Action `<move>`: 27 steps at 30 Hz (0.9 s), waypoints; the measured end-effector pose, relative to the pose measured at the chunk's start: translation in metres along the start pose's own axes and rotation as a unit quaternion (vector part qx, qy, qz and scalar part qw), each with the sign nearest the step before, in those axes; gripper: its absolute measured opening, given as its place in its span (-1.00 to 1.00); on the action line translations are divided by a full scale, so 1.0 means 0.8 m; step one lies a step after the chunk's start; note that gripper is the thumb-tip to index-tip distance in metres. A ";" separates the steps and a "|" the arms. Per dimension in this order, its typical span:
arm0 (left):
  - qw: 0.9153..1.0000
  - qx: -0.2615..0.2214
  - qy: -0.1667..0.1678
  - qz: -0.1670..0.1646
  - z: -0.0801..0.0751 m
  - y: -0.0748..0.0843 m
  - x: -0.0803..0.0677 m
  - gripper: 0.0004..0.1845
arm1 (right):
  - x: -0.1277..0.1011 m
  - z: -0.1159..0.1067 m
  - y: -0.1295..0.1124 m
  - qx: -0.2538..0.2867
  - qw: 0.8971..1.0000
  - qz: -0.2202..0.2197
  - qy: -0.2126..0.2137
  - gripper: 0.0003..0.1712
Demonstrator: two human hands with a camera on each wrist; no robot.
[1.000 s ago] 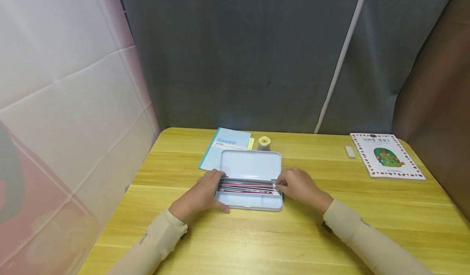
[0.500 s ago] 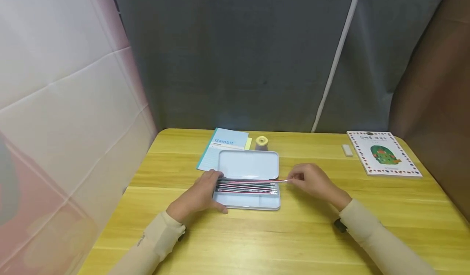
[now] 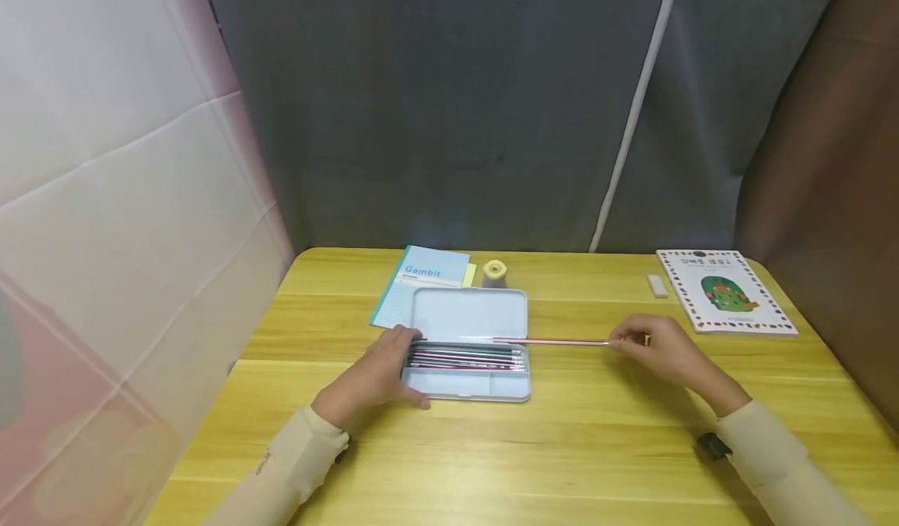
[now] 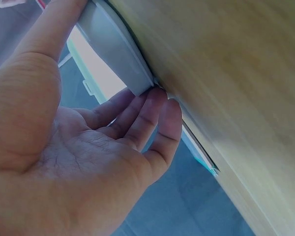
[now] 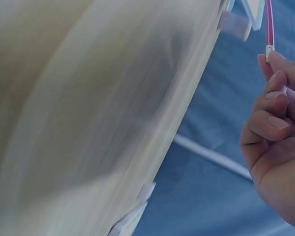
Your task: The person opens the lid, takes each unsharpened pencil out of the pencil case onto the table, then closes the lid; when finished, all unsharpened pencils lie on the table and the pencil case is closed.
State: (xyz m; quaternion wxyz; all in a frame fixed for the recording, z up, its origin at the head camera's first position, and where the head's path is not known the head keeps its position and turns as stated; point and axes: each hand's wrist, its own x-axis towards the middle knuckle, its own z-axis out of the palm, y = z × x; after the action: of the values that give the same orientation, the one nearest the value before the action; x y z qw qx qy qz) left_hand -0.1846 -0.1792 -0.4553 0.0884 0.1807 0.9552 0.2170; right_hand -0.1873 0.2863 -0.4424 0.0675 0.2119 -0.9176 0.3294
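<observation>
A light-blue pencil case (image 3: 449,385) lies with its lid raised, and several dark and red striped pencils (image 3: 463,358) lie lengthwise inside it. My left hand (image 3: 372,376) holds the case's left end, thumb at the front corner and fingers at the back; the left wrist view shows the fingertips against the case's corner (image 4: 113,49). To the right, my right hand (image 3: 663,350) pinches one red and white striped pencil (image 3: 551,342) by its pale end. That pencil points left, its far end over the case near the hinge. In the right wrist view, thumb and fingertips meet at the pencil's end (image 5: 269,49).
Behind the case lie a blue "Gambit" notebook (image 3: 431,264) and a yellow slip (image 3: 469,275). A yellow-topped round item (image 3: 495,274) stands beside them. At the right are a white eraser (image 3: 657,286) and a picture book (image 3: 726,292) on the wooden table (image 3: 492,463).
My right hand has taken a pencil by its end and drawn it rightward out of the case. My left hand has kept its place on the case. The head view has shifted slightly.
</observation>
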 end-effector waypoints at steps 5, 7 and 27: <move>1.000 -0.003 0.001 0.002 -0.002 -0.001 -0.002 0.22 | -0.016 -0.017 0.018 -0.020 0.999 -0.015 0.022 -0.89; 1.000 -0.003 0.001 0.003 -0.002 -0.002 -0.002 0.22 | -0.022 -0.023 0.025 -0.026 0.999 -0.017 0.032 -0.87; 1.000 -0.006 -0.004 -0.002 -0.001 0.001 -0.002 0.22 | -0.036 -0.044 0.071 -0.049 0.998 0.047 -0.004 -0.96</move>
State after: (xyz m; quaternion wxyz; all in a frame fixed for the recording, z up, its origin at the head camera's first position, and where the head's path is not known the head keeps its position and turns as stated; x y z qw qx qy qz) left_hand -0.1835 -0.1797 -0.4542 0.0940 0.1793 0.9538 0.2221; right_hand -0.1867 0.3583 -0.4553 0.0587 0.1663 -0.9417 0.2864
